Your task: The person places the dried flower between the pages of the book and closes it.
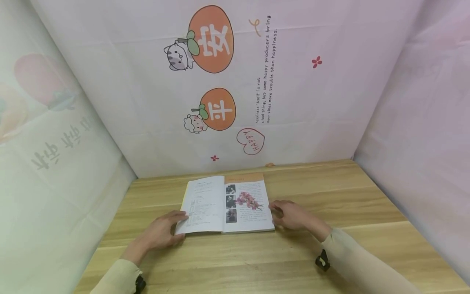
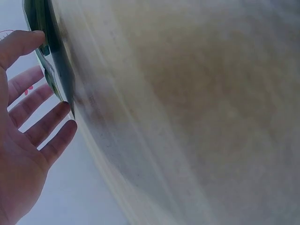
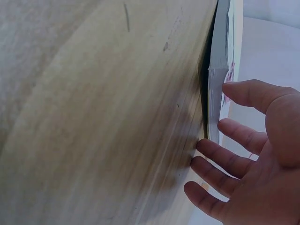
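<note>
An open book (image 1: 211, 204) lies flat on the wooden table. Its left page carries text, while the right page has an orange top band, three dark photos and a pink flower picture (image 1: 249, 201). At the lower left corner my left hand (image 1: 160, 232) touches the book, fingertips by the edge and fingers spread in the left wrist view. My right hand (image 1: 291, 215) is at the right edge. In the right wrist view its thumb touches the page block (image 3: 216, 93), and the other fingers, loosely bent, lie along the edge and the table.
The wooden table (image 1: 235, 265) extends in front of the book and to both sides. A white printed cloth (image 1: 304, 110) stands behind it, with more cloth panels at left and right. Dark wrist devices (image 1: 323, 260) sit at both sleeves.
</note>
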`<state>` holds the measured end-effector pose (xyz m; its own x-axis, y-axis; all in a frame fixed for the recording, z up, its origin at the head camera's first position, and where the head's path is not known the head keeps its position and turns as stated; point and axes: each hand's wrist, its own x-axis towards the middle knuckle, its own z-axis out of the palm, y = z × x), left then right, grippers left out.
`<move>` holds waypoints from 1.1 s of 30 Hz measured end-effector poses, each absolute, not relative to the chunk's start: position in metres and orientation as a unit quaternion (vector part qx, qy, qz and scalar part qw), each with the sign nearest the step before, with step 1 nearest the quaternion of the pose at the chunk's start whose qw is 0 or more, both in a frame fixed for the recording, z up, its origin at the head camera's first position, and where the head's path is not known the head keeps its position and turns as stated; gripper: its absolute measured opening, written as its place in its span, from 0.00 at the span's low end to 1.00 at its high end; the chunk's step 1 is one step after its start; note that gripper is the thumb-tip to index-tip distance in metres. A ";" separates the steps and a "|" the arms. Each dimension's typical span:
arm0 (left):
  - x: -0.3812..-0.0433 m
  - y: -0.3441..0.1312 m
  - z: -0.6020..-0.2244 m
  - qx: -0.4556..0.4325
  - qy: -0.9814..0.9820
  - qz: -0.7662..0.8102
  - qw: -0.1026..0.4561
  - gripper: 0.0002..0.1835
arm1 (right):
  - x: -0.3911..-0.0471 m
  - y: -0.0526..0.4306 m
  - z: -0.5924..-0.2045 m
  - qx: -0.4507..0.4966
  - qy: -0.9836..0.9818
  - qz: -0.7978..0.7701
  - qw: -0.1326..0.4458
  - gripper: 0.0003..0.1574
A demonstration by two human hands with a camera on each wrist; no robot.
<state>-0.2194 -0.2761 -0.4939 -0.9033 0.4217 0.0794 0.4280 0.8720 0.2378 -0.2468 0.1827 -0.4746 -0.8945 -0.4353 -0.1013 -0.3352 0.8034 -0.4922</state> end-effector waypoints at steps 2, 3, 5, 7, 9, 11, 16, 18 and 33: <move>-0.219 -0.276 -0.493 -0.218 -0.968 -0.124 0.015 0.33 | -0.246 0.183 -0.476 -0.206 0.944 -0.235 0.103 0.33; -0.219 -0.276 -0.492 -0.216 -0.968 -0.124 0.015 0.33 | -0.246 0.183 -0.476 -0.206 0.945 -0.234 0.103 0.33; -0.219 -0.276 -0.490 -0.214 -0.969 -0.125 0.014 0.33 | -0.246 0.184 -0.477 -0.202 0.946 -0.232 0.102 0.33; -0.219 -0.276 -0.489 -0.217 -0.968 -0.123 0.017 0.33 | -0.246 0.184 -0.478 -0.196 0.947 -0.231 0.103 0.34; -0.219 -0.276 -0.488 -0.215 -0.969 -0.123 0.017 0.33 | -0.246 0.185 -0.478 -0.192 0.948 -0.232 0.103 0.34; -0.219 -0.276 -0.488 -0.216 -0.969 -0.120 0.017 0.33 | -0.246 0.185 -0.479 -0.189 0.948 -0.236 0.104 0.35; -0.218 -0.275 -0.489 -0.215 -0.969 -0.120 0.013 0.33 | -0.245 0.185 -0.479 -0.193 0.947 -0.237 0.103 0.35; -0.218 -0.275 -0.488 -0.214 -0.969 -0.121 0.014 0.34 | -0.244 0.185 -0.479 -0.194 0.947 -0.236 0.102 0.36; -0.215 -0.275 -0.482 -0.209 -0.970 -0.124 0.028 0.32 | -0.240 0.184 -0.476 -0.192 0.943 -0.246 0.116 0.35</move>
<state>-0.2147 -0.2747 -0.4821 -0.9108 0.3991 0.1056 0.4129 0.8814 0.2295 -0.2403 0.1844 -0.4757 -0.8995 -0.4185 -0.1254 -0.3039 0.8056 -0.5085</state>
